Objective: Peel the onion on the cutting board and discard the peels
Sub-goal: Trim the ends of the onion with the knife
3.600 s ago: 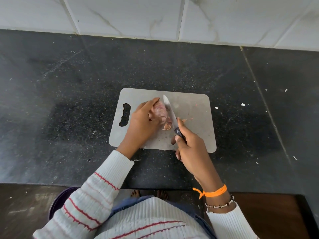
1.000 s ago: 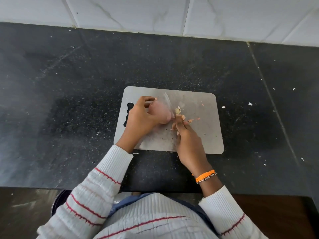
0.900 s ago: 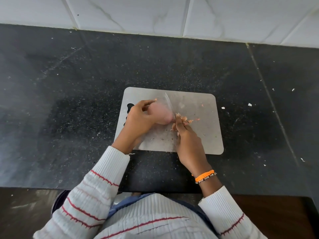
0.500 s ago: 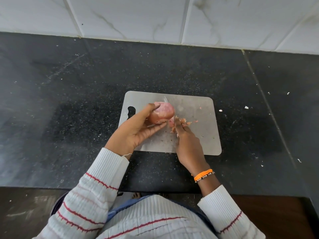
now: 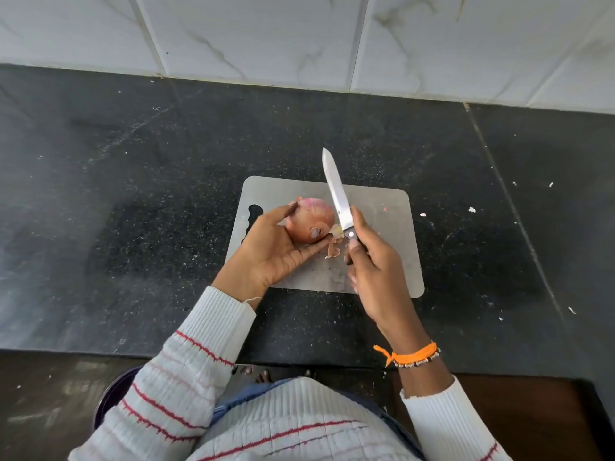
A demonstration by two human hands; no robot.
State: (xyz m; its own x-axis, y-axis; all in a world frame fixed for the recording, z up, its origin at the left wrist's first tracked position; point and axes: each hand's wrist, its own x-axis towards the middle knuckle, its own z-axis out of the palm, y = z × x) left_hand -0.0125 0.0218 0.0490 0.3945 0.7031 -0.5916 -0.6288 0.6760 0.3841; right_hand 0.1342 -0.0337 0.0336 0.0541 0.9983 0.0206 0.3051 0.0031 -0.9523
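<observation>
The tabletop [image 5: 133, 194] looks like dark speckled stone with a dull sheen. The cutting board [image 5: 382, 207] is matt grey, seemingly plastic. The knife [image 5: 336, 191] has a bright polished metal blade. The onion [image 5: 309, 221] wears smooth, papery skin. Behind, the wall tiles [image 5: 266, 38] are glossy and marble-veined.

knife [image 5: 336, 191] handle mostly buried in right hand [image 5: 372, 264] | onion [image 5: 309, 219] underside hidden by left hand [image 5: 273, 251] | cutting board [image 5: 392, 227] handle slot part-covered by the thumb | dark round container [image 5: 109, 399] under left sleeve, unidentifiable | surface [image 5: 133, 211] clipped both sides
</observation>
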